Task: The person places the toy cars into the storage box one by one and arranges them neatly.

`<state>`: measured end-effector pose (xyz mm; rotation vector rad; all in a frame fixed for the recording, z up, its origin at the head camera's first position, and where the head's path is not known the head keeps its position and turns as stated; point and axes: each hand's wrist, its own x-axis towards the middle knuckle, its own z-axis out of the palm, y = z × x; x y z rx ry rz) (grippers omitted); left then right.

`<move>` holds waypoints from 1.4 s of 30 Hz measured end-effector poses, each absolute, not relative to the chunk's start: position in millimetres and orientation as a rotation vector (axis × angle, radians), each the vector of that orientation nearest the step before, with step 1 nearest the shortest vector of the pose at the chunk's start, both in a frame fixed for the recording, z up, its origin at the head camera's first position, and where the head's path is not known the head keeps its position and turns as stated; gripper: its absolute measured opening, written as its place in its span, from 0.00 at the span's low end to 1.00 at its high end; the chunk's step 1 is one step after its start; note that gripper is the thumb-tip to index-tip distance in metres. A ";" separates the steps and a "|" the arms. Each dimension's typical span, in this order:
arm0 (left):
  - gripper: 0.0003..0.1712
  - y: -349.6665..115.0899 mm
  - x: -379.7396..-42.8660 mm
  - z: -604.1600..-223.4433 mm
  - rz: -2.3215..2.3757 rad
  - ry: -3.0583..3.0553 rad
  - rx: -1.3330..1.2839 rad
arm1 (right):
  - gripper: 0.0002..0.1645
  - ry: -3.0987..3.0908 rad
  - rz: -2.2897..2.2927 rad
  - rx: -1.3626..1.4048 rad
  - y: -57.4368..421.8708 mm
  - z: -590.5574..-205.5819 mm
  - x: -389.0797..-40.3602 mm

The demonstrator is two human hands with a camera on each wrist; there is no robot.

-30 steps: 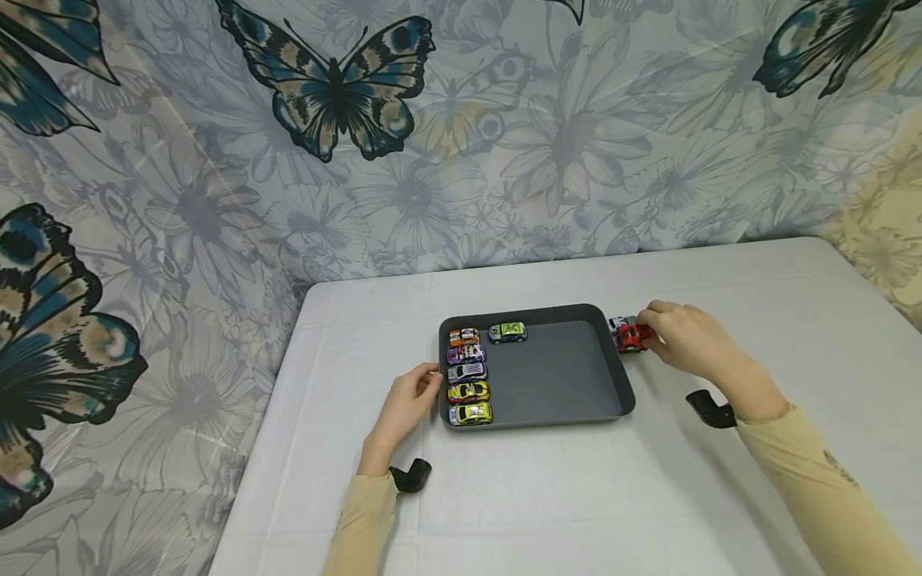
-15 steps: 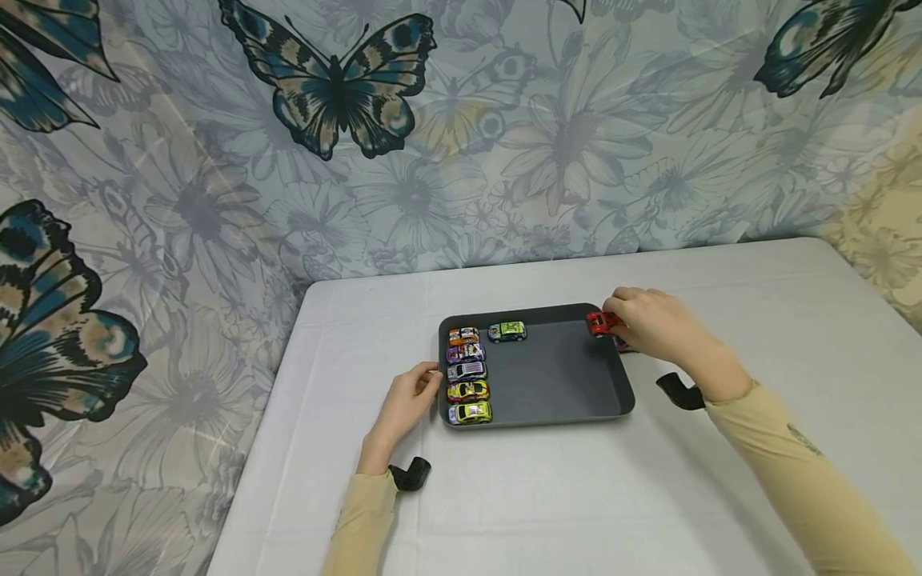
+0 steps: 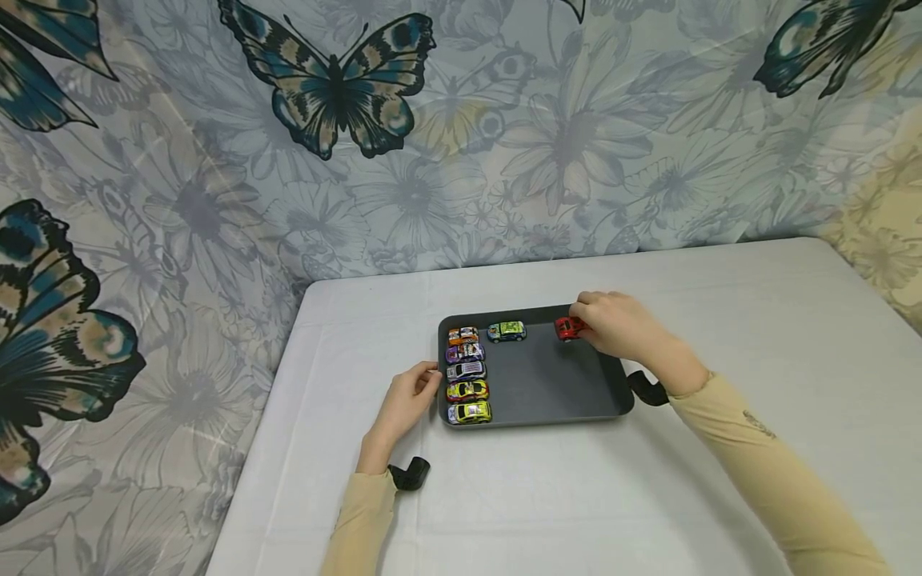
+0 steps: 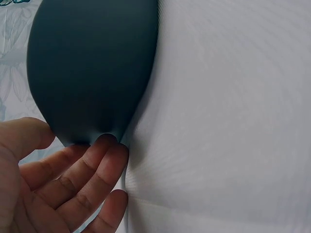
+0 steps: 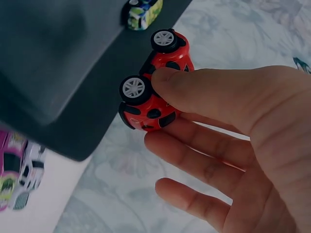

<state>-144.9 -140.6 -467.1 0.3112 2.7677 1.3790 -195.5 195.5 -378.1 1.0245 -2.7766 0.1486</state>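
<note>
My right hand point(image 3: 618, 326) pinches a red toy car point(image 3: 567, 328) between thumb and fingers, over the back right part of the dark grey tray point(image 3: 551, 380). In the right wrist view the red toy car point(image 5: 141, 116) is tilted, its wheels toward the tray. At the tray's left edge, my left hand point(image 3: 406, 404) holds the rim. Its thumb and fingertips touch the tray wall point(image 4: 92, 73) in the left wrist view. A column of several toy cars point(image 3: 467, 372) lines the tray's left side. A green toy car point(image 3: 507, 331) sits at the back, right of that column.
Beside the tray's right edge, a magenta toy car point(image 5: 10, 160) and a white toy car point(image 5: 33, 167) stand on the white-covered table point(image 3: 504, 496). A butterfly-patterned cloth point(image 3: 446, 176) hangs behind the table.
My right hand has lifted the red toy car from beside the tray's right edge and carried it left, over the tray. The left hand stays in place.
</note>
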 end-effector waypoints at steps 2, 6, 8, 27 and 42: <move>0.16 -140.5 -144.7 -467.3 1.375 2.769 0.295 | 0.09 -2.773 0.160 1.033 191.5 -380.3 -197.5; 0.16 -140.8 -144.4 -467.7 1.374 2.774 0.299 | 0.10 -2.771 0.179 1.053 183.1 -384.7 -200.6; 0.16 -140.9 -144.4 -467.6 1.378 2.774 0.301 | 0.10 -2.771 0.182 1.064 178.8 -387.0 -202.2; 0.17 -141.5 -145.5 -468.2 1.390 2.764 0.317 | 0.09 -2.780 0.181 1.154 138.2 -402.8 -209.2; 0.17 -142.0 -147.1 -469.9 1.365 2.760 0.301 | 0.09 -2.787 0.185 1.191 121.5 -415.2 -214.2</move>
